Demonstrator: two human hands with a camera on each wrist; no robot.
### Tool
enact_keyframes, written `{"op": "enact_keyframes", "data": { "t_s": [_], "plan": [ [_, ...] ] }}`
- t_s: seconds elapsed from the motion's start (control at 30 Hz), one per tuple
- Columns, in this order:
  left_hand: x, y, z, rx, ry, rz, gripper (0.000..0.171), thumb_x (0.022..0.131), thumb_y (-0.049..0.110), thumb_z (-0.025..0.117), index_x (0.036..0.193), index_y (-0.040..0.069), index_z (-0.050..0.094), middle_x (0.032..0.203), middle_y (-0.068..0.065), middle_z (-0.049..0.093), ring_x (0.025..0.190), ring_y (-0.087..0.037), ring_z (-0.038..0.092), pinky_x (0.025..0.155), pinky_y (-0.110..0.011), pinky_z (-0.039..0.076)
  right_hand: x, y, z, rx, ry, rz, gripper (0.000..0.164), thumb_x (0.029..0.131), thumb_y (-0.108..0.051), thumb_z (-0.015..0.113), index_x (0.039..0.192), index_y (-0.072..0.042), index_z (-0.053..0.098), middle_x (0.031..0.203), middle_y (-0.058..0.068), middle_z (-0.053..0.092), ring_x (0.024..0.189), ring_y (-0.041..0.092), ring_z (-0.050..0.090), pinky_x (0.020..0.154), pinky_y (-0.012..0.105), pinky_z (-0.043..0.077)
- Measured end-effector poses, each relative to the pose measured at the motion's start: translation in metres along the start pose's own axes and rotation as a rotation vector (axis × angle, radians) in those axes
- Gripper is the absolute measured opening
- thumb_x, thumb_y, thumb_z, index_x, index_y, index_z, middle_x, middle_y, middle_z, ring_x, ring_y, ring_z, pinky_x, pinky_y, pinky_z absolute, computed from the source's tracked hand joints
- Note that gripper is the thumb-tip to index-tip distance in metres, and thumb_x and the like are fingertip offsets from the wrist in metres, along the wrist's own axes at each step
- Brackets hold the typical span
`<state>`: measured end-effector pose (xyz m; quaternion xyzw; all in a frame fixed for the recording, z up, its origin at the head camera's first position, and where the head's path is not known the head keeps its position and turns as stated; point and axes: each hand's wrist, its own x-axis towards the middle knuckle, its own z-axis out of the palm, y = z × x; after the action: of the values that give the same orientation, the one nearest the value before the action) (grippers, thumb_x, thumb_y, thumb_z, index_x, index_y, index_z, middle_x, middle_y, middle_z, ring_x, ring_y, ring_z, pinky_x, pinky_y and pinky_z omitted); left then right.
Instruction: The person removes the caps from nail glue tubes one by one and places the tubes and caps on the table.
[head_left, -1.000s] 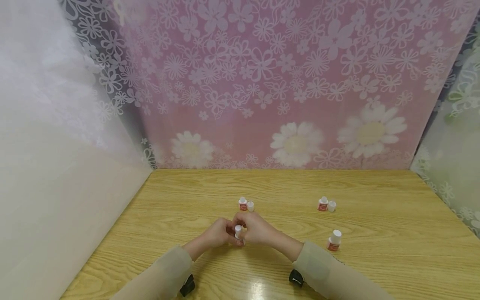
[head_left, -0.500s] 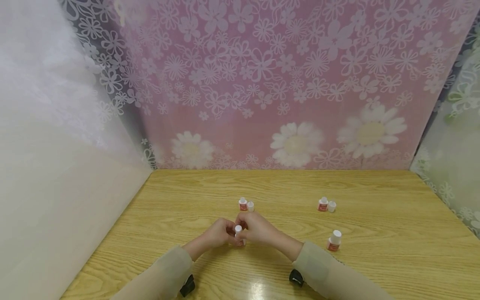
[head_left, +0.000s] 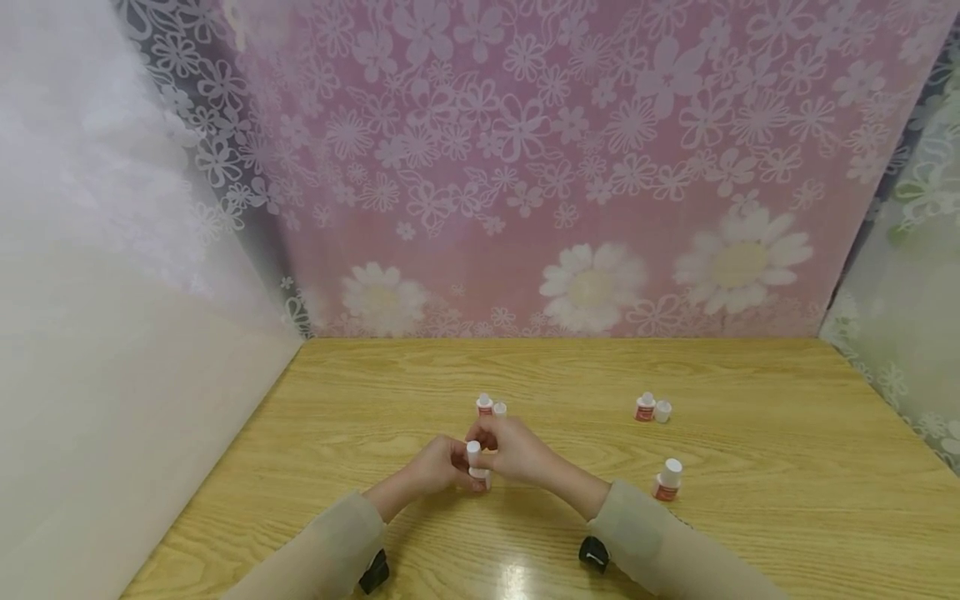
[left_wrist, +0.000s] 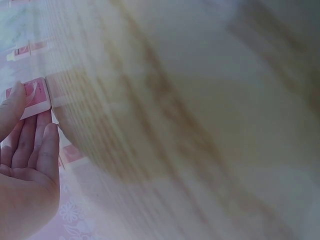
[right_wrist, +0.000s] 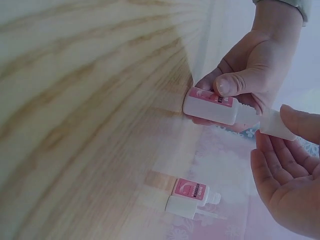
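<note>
A small white bottle with a pink-red label (right_wrist: pixel 210 107) stands upright on the table. My left hand (head_left: pixel 438 465) grips its body between thumb and fingers. Just above the bottle's threaded neck, my right hand (head_left: pixel 513 450) pinches a white cap (right_wrist: pixel 276 125) between thumb and fingertips. The neck's threads show below the cap in the right wrist view, so the cap is raised off them. Whether a stem still reaches into the neck cannot be made out. The left wrist view shows my left fingers around the labelled bottle (left_wrist: pixel 35 100).
Behind my hands stands an uncapped bottle (head_left: pixel 485 404) with its cap (head_left: pixel 500 409) beside it, a thin stem pointing up. Farther right is another uncapped bottle (head_left: pixel 645 407) with its cap (head_left: pixel 662 412). A capped bottle (head_left: pixel 667 481) stands nearer on the right. Flowered sheeting (head_left: pixel 465 275) walls the table.
My right hand has risen slightly, lifting the cap up from the bottle's neck after turning at it. The left hand keeps its hold on the bottle in the same place.
</note>
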<state>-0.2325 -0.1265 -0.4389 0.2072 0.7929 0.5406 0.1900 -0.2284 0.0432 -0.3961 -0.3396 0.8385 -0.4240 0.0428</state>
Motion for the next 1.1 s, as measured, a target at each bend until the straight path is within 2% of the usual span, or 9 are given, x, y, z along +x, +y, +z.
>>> {"op": "enact_keyframes", "data": {
  "t_s": [0.17, 0.37, 0.6, 0.7, 1.1],
  "plan": [
    [0.000, 0.001, 0.000, -0.027, -0.019, 0.001, 0.017, 0.071, -0.008, 0.068, 0.087, -0.010, 0.064, 0.079, -0.018, 0.065, 0.072, -0.017, 0.063, 0.062, -0.025, 0.048, 0.001, 0.002, -0.001, 0.025, 0.043, -0.041, 0.015, 0.076, -0.001, 0.068, 0.082, -0.006, 0.054, 0.077, -0.002, 0.060, 0.075, 0.011, 0.058, 0.066, 0.023, 0.046],
    [0.000, 0.003, 0.000, 0.003, -0.006, -0.007, 0.014, 0.070, -0.008, 0.068, 0.084, -0.009, 0.064, 0.078, -0.017, 0.065, 0.069, -0.011, 0.060, 0.059, -0.021, 0.045, 0.000, -0.002, -0.006, 0.041, 0.043, -0.040, 0.015, 0.076, -0.001, 0.067, 0.081, -0.006, 0.054, 0.078, -0.001, 0.060, 0.077, 0.012, 0.058, 0.070, 0.026, 0.047],
    [-0.009, 0.023, 0.001, 0.007, -0.001, -0.014, 0.011, 0.070, -0.010, 0.067, 0.078, -0.013, 0.060, 0.077, -0.019, 0.064, 0.069, -0.012, 0.060, 0.058, -0.022, 0.044, 0.000, -0.006, -0.011, 0.051, 0.059, -0.031, 0.014, 0.077, -0.001, 0.066, 0.082, -0.006, 0.054, 0.078, -0.002, 0.059, 0.077, 0.012, 0.058, 0.069, 0.023, 0.046],
    [-0.011, 0.026, 0.001, 0.013, -0.002, -0.019, 0.010, 0.071, -0.009, 0.067, 0.079, -0.012, 0.061, 0.078, -0.020, 0.064, 0.069, -0.011, 0.060, 0.058, -0.022, 0.044, 0.000, -0.007, -0.012, 0.047, 0.065, -0.035, 0.014, 0.077, -0.002, 0.066, 0.082, -0.007, 0.054, 0.078, -0.002, 0.059, 0.077, 0.011, 0.058, 0.069, 0.023, 0.046],
    [-0.011, 0.025, 0.000, 0.035, 0.005, -0.021, 0.011, 0.071, -0.006, 0.068, 0.079, -0.011, 0.062, 0.077, -0.020, 0.064, 0.066, -0.010, 0.058, 0.056, -0.023, 0.043, 0.000, -0.008, -0.013, 0.039, 0.074, -0.034, 0.014, 0.077, -0.002, 0.067, 0.083, -0.007, 0.055, 0.078, -0.003, 0.058, 0.077, 0.011, 0.057, 0.069, 0.023, 0.046]
  ]
}}
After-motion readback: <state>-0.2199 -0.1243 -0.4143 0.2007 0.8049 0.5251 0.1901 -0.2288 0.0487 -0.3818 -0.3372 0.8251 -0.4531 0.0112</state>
